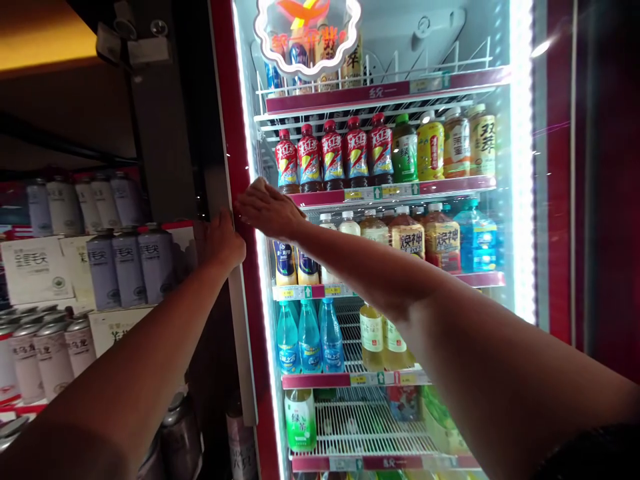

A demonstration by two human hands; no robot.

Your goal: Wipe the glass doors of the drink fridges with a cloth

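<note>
A glass-fronted drinks fridge with a red door frame point(255, 320) fills the middle and right of the head view. My left hand point(225, 239) is closed around the outer left edge of the door, its fingertips partly hidden. Reaching across from the right, my right hand point(270, 210) lies flat against the red frame and the glass beside the lit strip. A small pale piece of cloth point(259, 183) shows at its upper edge; the rest is hidden under the palm. Behind the glass, red-capped bottles point(331, 157) stand just right of this hand.
Wire shelves with pink price rails point(390, 192) hold several bottles, including blue bottles point(310, 340) lower down. A glowing sign point(307, 33) hangs at the top of the door. On the left, shelves carry purple-grey cans point(131, 267) and white boxes point(37, 273) close to my left arm.
</note>
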